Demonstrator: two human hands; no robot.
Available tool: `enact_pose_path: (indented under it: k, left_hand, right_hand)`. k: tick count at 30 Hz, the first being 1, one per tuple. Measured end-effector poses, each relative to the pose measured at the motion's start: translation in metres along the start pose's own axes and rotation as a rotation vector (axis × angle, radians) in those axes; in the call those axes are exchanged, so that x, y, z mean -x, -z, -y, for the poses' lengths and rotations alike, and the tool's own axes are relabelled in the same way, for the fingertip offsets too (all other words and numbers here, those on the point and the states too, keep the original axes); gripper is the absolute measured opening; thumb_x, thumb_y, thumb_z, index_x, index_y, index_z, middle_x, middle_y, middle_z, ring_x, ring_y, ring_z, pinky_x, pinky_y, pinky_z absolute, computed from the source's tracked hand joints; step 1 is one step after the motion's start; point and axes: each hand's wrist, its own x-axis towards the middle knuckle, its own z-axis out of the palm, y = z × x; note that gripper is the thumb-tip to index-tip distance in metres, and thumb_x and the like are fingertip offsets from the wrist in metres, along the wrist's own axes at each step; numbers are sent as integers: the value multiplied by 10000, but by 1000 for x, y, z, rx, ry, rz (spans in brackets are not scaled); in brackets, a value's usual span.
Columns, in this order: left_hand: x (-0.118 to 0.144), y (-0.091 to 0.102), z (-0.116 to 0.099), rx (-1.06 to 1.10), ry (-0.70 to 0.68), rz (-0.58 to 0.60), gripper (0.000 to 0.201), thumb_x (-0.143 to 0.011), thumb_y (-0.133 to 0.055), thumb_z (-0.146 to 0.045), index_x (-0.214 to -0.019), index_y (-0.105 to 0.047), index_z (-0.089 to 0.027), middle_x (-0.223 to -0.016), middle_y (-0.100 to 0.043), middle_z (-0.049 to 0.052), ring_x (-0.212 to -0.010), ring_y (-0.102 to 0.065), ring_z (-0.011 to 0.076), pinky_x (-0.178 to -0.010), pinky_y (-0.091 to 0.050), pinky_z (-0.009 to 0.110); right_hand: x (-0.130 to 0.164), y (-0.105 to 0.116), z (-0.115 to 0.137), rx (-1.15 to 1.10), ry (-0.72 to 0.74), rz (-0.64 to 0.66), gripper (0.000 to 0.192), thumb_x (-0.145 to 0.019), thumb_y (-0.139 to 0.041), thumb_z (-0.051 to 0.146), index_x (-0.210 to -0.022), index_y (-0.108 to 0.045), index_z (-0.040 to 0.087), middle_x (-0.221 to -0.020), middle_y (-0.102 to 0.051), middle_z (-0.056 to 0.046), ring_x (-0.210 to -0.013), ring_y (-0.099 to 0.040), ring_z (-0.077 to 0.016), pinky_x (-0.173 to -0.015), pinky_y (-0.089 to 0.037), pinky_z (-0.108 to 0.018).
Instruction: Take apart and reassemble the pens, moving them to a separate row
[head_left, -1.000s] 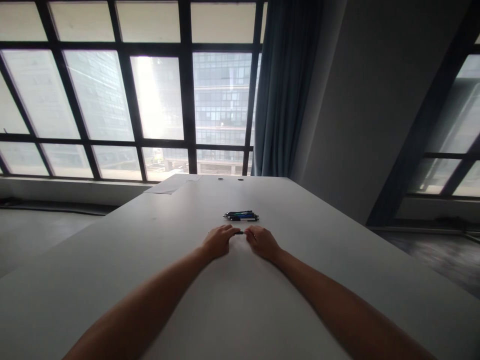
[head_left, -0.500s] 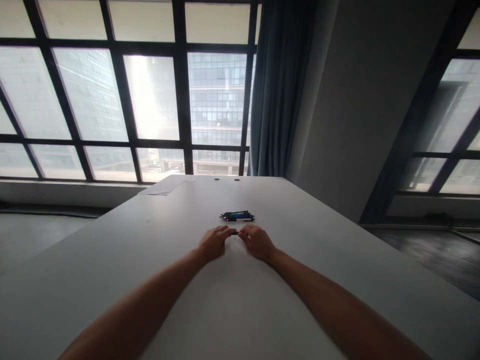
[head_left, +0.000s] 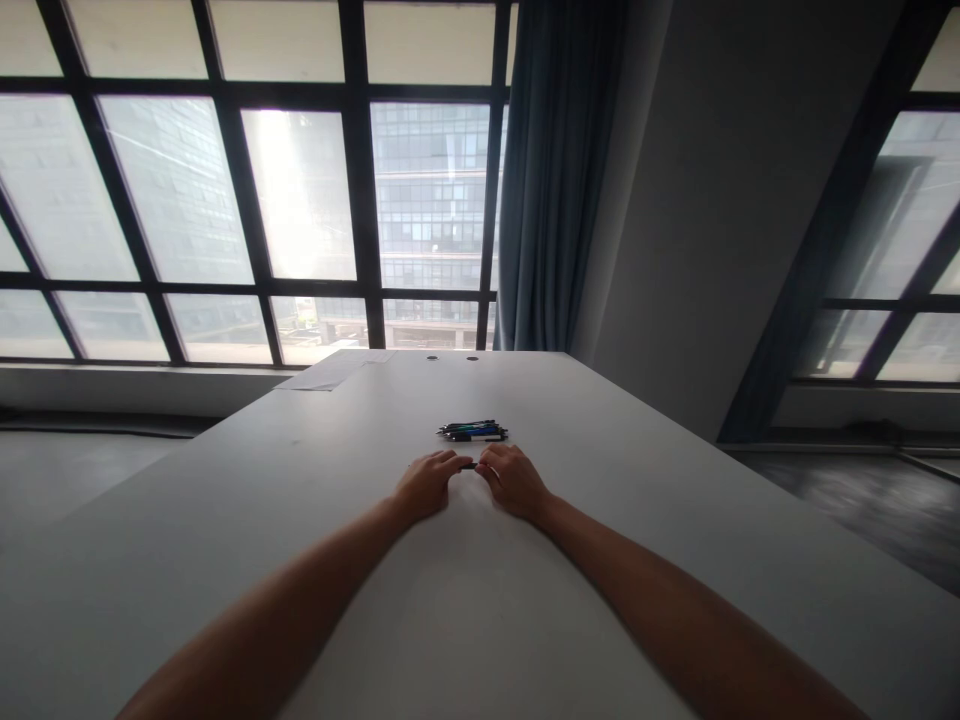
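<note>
Between my two hands is a dark pen [head_left: 469, 466], lying crosswise, with only its middle showing. The fingers of my left hand [head_left: 431, 482] are closed on its left part. My right hand [head_left: 514, 480] pinches the other end, thumb and fingers together. Both ends of the pen are covered by my fingers. Just beyond my hands, a small pile of pens [head_left: 472, 432] lies on the white table [head_left: 480, 620]; black, blue and green parts show, and one has a white section.
Sheets of paper [head_left: 334, 372] lie at the table's far left corner. Two dark round holes [head_left: 452, 358] are near the far edge. Behind stand a large window [head_left: 300, 195], a blue curtain [head_left: 547, 180] and a grey pillar [head_left: 705, 220].
The view has shifted very slightly. My right fingers have risen a touch on the pen; both hands keep their hold and the pile of pens lies as before.
</note>
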Motion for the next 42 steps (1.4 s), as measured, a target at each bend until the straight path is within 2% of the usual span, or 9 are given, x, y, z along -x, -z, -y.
enact_pose_path:
  k: [12, 19, 25, 29, 31, 34, 36, 39, 42]
  left_hand:
    - [0, -3, 1, 16, -25, -42, 625, -704, -423, 23, -1239, -599, -248, -982, -688, 45, -913, -623, 172, -827, -521, 299]
    - [0, -6, 3, 36, -38, -104, 480, -819, -420, -50, -1221, -611, -228, -1039, -693, 67, -941, -628, 175, -853, -512, 313]
    - [-2, 2, -8, -151, 164, -63, 262, -929, -440, -233, -1123, -616, -217, -990, -689, 74, -912, -625, 205, -819, -490, 353]
    - [-3, 5, -10, -155, 173, -6, 235, -928, -436, -217, -1062, -629, -217, -964, -689, 57, -899, -624, 198, -809, -477, 335]
    - [-3, 6, -11, -152, 158, 10, 240, -926, -434, -212, -1056, -636, -219, -963, -688, 53, -904, -617, 198, -813, -470, 334]
    - [-3, 6, -12, -140, 153, 26, 258, -936, -424, -228, -1088, -632, -227, -991, -685, 57, -924, -605, 199, -832, -464, 345]
    - [-3, 5, -11, -150, 157, -20, 312, -925, -468, -270, -1218, -563, -227, -1138, -645, 76, -1035, -568, 223, -885, -450, 377]
    - [-3, 3, -10, -171, 182, -122, 580, -862, -581, -326, -1394, -372, -226, -1377, -483, 101, -1234, -436, 267, -992, -389, 441]
    - [-2, 2, -9, -157, 224, -104, 567, -858, -579, -324, -1380, -382, -221, -1379, -479, 94, -1245, -428, 260, -1018, -369, 445]
  right_hand:
    - [0, -2, -2, 66, 31, -7, 322, -982, -393, 272, -770, -606, 156, -781, -626, -57, -731, -531, -158, -744, -333, -290]
    - [-2, -7, 2, 30, -125, -29, 320, -961, -423, 261, -710, -592, 159, -733, -631, -33, -704, -539, -146, -741, -328, -268]
    - [-2, 0, -4, 74, -283, -107, 308, -972, -371, 226, -771, -594, 159, -817, -634, -41, -774, -546, -151, -755, -320, -275]
    - [0, 7, -4, 108, -76, -78, 179, -942, -481, 267, -945, -628, 165, -964, -632, -65, -926, -534, -180, -827, -319, -306]
    - [1, 7, 0, 121, 32, -40, 159, -918, -540, 288, -950, -644, 172, -976, -630, -71, -946, -519, -194, -853, -316, -327]
    - [-1, 6, 4, 151, 54, -5, 150, -906, -568, 290, -917, -670, 181, -939, -626, -64, -925, -510, -195, -854, -319, -334]
    - [-3, 6, 0, 182, -4, 6, 141, -905, -571, 273, -925, -684, 191, -934, -624, -58, -924, -513, -187, -840, -322, -321]
    - [-5, 14, -19, 241, -213, -11, 143, -900, -570, 253, -950, -694, 203, -953, -629, -56, -928, -530, -178, -822, -323, -304]
    - [-2, 28, -53, 319, -495, -15, 179, -901, -547, 272, -937, -704, 192, -984, -644, -71, -960, -547, -188, -810, -326, -295]
